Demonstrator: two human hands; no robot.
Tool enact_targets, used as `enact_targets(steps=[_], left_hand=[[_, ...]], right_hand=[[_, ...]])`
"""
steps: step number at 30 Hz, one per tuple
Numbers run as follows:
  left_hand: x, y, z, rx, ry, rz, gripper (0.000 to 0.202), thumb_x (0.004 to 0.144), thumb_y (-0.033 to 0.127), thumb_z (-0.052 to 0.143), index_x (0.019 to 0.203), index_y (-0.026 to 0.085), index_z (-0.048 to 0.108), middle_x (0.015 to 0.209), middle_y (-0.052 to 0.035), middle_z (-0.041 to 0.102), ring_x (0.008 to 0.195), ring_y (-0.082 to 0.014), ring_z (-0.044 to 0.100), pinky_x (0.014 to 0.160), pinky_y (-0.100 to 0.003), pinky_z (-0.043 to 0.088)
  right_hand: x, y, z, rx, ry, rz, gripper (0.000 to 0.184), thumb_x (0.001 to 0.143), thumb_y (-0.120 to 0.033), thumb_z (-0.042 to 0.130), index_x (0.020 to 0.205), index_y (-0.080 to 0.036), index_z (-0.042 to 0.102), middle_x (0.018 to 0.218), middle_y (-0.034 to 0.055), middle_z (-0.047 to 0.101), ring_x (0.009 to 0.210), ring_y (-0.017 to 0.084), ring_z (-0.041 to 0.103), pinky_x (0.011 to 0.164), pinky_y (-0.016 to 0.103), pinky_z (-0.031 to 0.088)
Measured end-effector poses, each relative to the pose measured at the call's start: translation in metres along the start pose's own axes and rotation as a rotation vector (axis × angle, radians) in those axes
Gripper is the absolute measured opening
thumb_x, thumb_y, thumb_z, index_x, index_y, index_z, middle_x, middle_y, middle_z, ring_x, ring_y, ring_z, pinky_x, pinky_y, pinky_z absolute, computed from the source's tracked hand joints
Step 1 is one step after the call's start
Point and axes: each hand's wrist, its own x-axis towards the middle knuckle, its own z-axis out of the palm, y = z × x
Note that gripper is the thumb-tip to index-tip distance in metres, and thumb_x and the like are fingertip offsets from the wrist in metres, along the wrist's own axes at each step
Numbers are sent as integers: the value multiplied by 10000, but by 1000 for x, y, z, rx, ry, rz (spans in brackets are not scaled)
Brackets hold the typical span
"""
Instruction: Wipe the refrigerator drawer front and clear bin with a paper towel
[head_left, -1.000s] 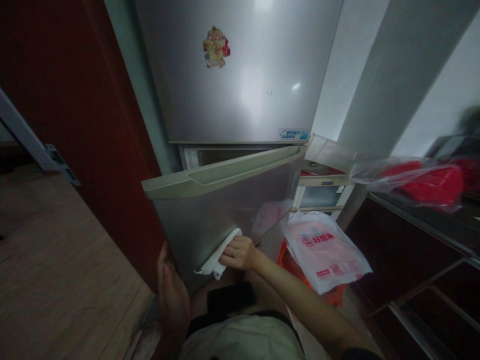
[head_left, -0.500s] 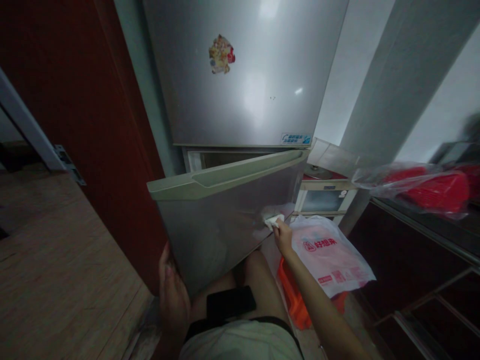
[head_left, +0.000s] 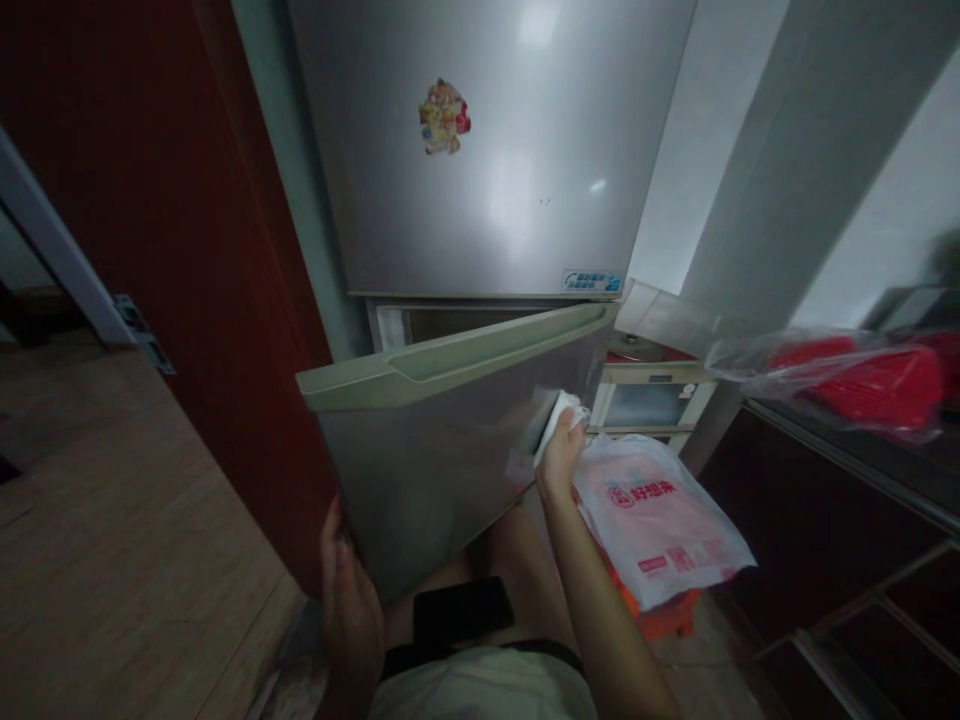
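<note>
Crouching low, the person has a black phone [head_left: 461, 610] resting on the lap, nearest the camera. Just left of it, the left hand [head_left: 349, 610] is closed around the bottom of the free edge of the lower door [head_left: 427, 460], fingers wrapped on the metal as far as the dim light shows. This door stands ajar, hinged at its right. Its long top rail runs from near left to far right.

Further forward, the right hand [head_left: 559, 462] pinches a folded white cloth [head_left: 559, 412] between thumb and fingers and presses it on the door's face close to the hinge side. The cloth's long axis stands roughly upright, rising from the fingertips. The brushed face of the door extends leftward and toward the camera from this grip, so the right hand is nearer the hinge and the left hand nearer the free edge.

Right of the forearm lies a white plastic bag [head_left: 664, 520] with red print, over something orange [head_left: 664, 615]. Beyond it stands a small white cabinet [head_left: 649, 398]. Farthest, the upper door [head_left: 525, 220] is shut and carries a colourful sticker [head_left: 444, 117]. A dark red panel [head_left: 150, 200] flanks the refrigerator at left.
</note>
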Motion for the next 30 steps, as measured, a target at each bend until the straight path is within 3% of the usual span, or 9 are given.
enact_targets(steps=[5,8,12,15,19,22,30], left_hand=[[-2,1,1,24,21,-1,643,889,553,596,1432,226,491,1553,-115,465,1493,-283,331,1261,-466,163],[-2,3,1,93,36,12,650,886,588,585,1414,216,511,1536,-119,484,1483,-288,349,1253,-448,203],[-2,3,0,121,8,39,635,909,583,552,1422,212,505,1544,-115,477,1475,-289,365,1236,-432,257],[-1,1,-1,69,2,15,601,925,546,542,1433,228,494,1563,-99,459,1491,-271,337,1252,-437,211],[0,-1,-1,21,-8,11,597,920,538,561,1424,225,500,1568,-108,449,1493,-272,332,1261,-456,169],[0,-2,-1,4,-1,8,615,907,549,583,1421,222,500,1557,-115,461,1488,-278,340,1263,-462,155],[1,-6,-4,11,-23,30,651,908,551,576,1459,223,464,1583,-121,423,1505,-291,304,1263,-477,148]], right_hand=[[-33,-80,23,81,-120,-142,539,912,-680,437,801,-176,593,695,-11,557,669,136,510,643,254,422],[-61,-107,30,15,-279,-428,504,986,-591,386,717,-206,569,622,-15,521,585,132,473,588,259,362],[-75,-97,30,-113,-486,-885,566,1038,-512,255,771,-219,659,684,46,637,650,159,573,626,287,381],[-56,-69,22,-135,-606,-1010,641,1002,-610,234,691,-248,661,587,38,603,596,154,552,602,288,380],[-5,-31,4,-192,-634,-970,674,919,-749,290,563,-257,582,490,21,503,525,151,472,558,291,343],[29,-7,-7,-240,-556,-850,680,870,-810,298,572,-254,553,544,41,516,591,174,494,605,304,364],[64,48,-16,-260,-69,-351,623,899,-727,274,766,-195,572,650,33,541,668,198,489,673,334,379]])
